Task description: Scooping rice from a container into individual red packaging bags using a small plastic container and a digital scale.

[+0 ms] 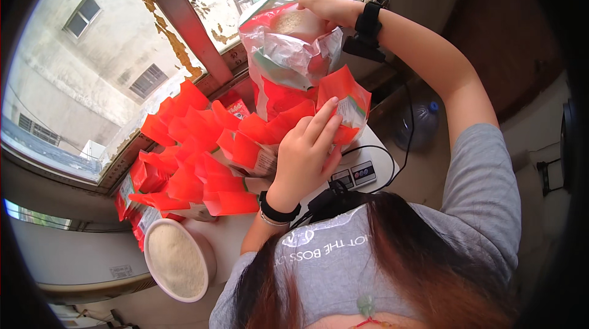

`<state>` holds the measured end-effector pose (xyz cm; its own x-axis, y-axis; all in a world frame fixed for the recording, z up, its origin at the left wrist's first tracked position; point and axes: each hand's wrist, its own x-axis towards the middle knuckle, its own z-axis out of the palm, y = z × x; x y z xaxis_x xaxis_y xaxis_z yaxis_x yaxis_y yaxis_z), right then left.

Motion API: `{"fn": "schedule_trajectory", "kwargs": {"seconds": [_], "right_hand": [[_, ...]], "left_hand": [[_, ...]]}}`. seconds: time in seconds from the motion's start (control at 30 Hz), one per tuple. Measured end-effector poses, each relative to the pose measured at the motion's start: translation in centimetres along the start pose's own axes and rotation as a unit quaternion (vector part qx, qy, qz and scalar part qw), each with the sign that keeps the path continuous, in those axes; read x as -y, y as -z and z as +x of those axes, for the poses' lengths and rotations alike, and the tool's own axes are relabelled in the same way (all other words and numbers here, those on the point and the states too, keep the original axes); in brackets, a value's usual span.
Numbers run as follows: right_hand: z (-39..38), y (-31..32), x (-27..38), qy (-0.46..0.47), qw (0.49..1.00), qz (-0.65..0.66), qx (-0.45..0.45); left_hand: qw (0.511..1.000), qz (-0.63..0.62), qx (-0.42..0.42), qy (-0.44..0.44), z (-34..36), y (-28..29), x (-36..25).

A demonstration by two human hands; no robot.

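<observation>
Near the middle, my left hand (pixel 307 151) holds a small red plastic bag (pixel 346 99) that stands with its mouth spread. Its fingers lie along the bag's near side, and the thumb is partly hidden. Farther back, my right hand (pixel 328 9) is closed at the mouth of a large red and clear bag (pixel 285 93). It grips a pale, cup-like thing with whitish grain (pixel 296 23) in it, partly hidden by the crumpled plastic. Several more small red bags (pixel 202 163) with flared tops crowd together to the left of my left hand.
A round tub (pixel 211 261) of pale grain stands at the table's near left. A game controller (pixel 362 172) and black cables (pixel 392 175) lie by my left wrist. The window frame (pixel 190 16) borders the back. A large water bottle (pixel 420 123) stands on the floor, right.
</observation>
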<state>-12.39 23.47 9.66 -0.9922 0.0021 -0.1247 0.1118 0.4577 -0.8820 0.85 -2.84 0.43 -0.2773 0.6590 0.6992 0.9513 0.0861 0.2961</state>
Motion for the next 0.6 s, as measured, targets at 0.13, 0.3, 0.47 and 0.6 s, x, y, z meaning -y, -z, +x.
{"fn": "schedule_trajectory", "kwargs": {"seconds": [0.13,0.3,0.47,0.6], "right_hand": [[-2.2,-0.2,0.9,-0.034,0.994,0.039,-0.097],[-3.4,2.3,-1.0,-0.060,0.985,0.094,-0.129],[-4.2,2.4,-3.5,-0.068,0.964,0.231,-0.116],[-7.2,1.9,-3.1,-0.001,0.961,0.251,-0.113]], "left_hand": [[1.000,0.006,0.014,0.004,0.3,0.6,-0.2],[0.999,-0.005,0.033,0.011,0.6,0.8,-0.2],[0.999,0.039,-0.017,0.017,0.4,0.1,-0.2],[0.998,0.043,-0.015,0.039,0.3,0.1,-0.5]]}}
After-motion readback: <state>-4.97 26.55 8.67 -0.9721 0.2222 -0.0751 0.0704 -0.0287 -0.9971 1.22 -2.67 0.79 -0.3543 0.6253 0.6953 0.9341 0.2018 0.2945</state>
